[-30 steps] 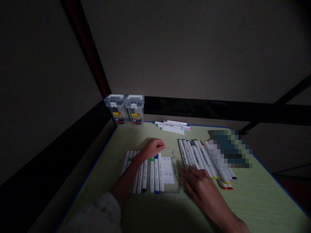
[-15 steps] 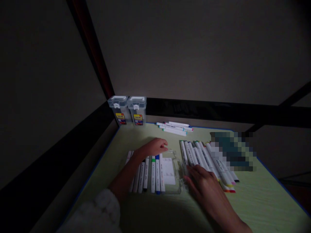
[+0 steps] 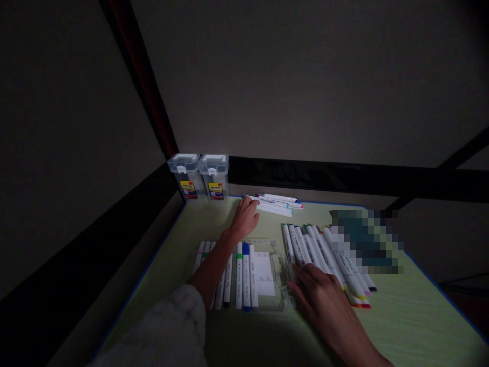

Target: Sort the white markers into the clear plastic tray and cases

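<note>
My left hand (image 3: pixel 245 218) reaches over to the far side of the table, its fingers apart at the left ends of a small pile of white markers (image 3: pixel 275 208). Below that arm, a row of white markers (image 3: pixel 246 278) with coloured ends lies side by side in a clear plastic case (image 3: pixel 278 303) lying on its side. A white paper insert (image 3: pixel 264 275) shows in its bare right part. My right hand (image 3: pixel 321 295) is at the case's right edge, thumb and fingers closed on the clear plastic. Its fingertips are partly hidden in dim light.
Many white markers (image 3: pixel 321 250) with coloured caps lie fanned out right of the case. Two lidded clear boxes (image 3: pixel 214 176) with yellow labels stand at the back left corner. A blurred dark teal item (image 3: pixel 362 237) lies at the right. Walls border the table (image 3: pixel 412 316).
My left hand has moved forward, away from the row of markers, to the far pile. My right hand stays at the case's right edge.
</note>
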The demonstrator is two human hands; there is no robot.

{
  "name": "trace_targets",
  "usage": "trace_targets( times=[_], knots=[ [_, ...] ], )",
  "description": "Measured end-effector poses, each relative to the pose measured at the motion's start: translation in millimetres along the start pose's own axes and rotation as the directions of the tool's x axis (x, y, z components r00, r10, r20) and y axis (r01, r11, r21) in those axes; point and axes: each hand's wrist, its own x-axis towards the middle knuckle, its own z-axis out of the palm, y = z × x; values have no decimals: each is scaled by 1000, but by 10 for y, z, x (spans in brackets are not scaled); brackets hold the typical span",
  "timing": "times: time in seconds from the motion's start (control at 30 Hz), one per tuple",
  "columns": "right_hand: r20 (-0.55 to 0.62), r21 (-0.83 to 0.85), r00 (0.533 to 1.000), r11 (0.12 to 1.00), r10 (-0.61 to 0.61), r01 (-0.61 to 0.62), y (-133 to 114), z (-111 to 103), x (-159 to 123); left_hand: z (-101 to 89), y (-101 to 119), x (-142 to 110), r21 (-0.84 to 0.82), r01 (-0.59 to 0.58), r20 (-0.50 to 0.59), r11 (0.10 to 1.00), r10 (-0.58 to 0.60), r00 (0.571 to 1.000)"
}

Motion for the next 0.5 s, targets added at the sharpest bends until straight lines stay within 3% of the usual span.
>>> trace_targets(
  times=[0.27,0.5],
  knots=[
    [-11,-15,1000,1000,-8,8,5,2,10,157,-2,107,104,-92,77,990,84,993],
    [-27,-15,1000,1000,-11,10,-2,-9,10,147,-44,116,171,-117,114,978,98,989]
  ],
)
